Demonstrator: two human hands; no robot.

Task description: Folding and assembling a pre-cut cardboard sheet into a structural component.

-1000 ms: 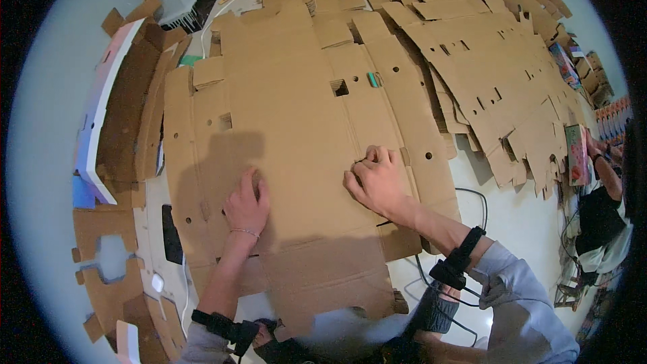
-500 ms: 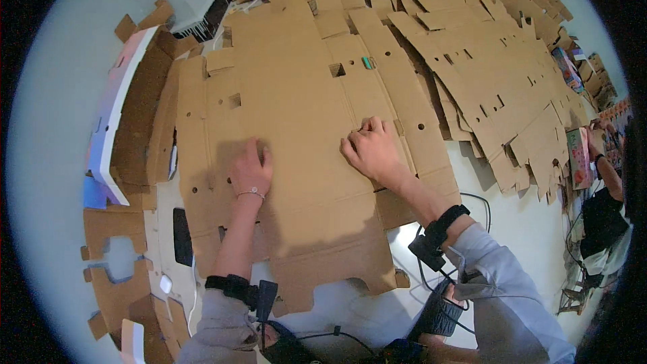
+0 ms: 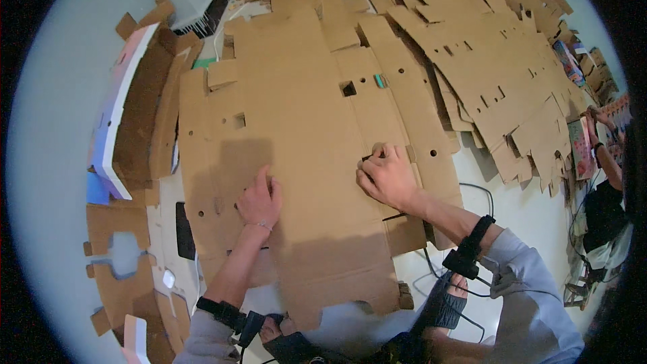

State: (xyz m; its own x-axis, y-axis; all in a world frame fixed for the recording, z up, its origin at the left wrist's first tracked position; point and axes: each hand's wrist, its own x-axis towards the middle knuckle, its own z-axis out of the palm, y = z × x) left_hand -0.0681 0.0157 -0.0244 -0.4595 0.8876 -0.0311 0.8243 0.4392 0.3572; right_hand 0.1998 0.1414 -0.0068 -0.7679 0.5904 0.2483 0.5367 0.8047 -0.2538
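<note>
A large brown flattened cardboard box (image 3: 313, 155) lies unfolded in front of me, with creases, round holes and square cut-outs. On its left half is my left hand (image 3: 259, 199), its other fingers curled at a dark hole while the thumb and forefinger point away from me. My right hand (image 3: 389, 176) is closed at a dark cut-out on the right half, fingertips bent into it. A small green piece (image 3: 380, 81) sits on the cardboard beyond the right hand. Exactly how the fingertips hook the cardboard is hidden.
Stacked flattened cardboard (image 3: 492, 74) spreads to the right. An upright box with a white-blue outer face (image 3: 125, 114) stands at the left, near a cut cardboard piece (image 3: 118, 229). Black cables (image 3: 482, 189) run by my right arm. Another person's hand (image 3: 593, 125) shows at the far right.
The flattened box has slid toward me, and both my hands have come nearer with it. More of the cardboard behind its far edge shows.
</note>
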